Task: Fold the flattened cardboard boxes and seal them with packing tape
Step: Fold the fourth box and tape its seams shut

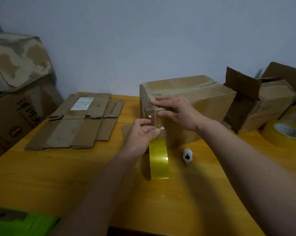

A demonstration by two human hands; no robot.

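Yellow wooden table (41, 176) against pale blue wall (143, 40). Small white cutter with black knob (187, 155) lying on table near the front. Bright green object (23, 226) at bottom-left edge, cropped. Camouflage-pattern bag (16, 60) on top of big printed carton (16, 120) off table's left side

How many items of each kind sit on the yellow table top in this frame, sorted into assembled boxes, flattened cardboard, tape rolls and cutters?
Assembled boxes: 2, the box being taped and the open-flapped box.
Flattened cardboard: 1 stack; sheet count unclear.
Tape rolls: 2, the hanging tape roll and the flat tape roll.
Cutters: 1, the small white cutter.
Total: 6
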